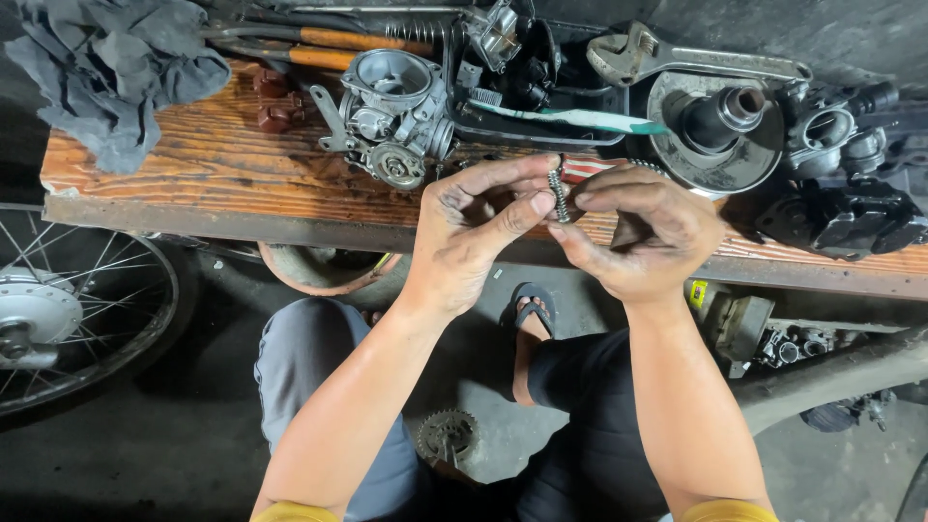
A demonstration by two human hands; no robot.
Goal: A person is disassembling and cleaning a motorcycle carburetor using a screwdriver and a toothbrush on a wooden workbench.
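**Small coil spring, held between two hands above a cluttered workbench**

- Small spring (559, 196): metal coil, upright, pinched at mid-scene just above the near edge of the tabletop (213, 164), lifted clear of the clutter where it can be seen and turned.
- Left hand (471, 230): fingers curled in, thumb and forefinger tips closed on the spring's left side.
- Right hand (646, 235): fingers bent close, tips meeting the spring from the right; it seems also to cup a small dark part, too hidden to name.
- Carburettor (391, 118): grey metal, resting on the tabletop, far and left of the hands, within easy reach.
- Toothbrush (580, 119): white and green, laid across a black tray (541, 133).
- Adjustable wrench (677, 58): far right.
- Grey rag (106, 68): bunched at far left.
- Spoked wheel (68, 309): on the floor, near left.
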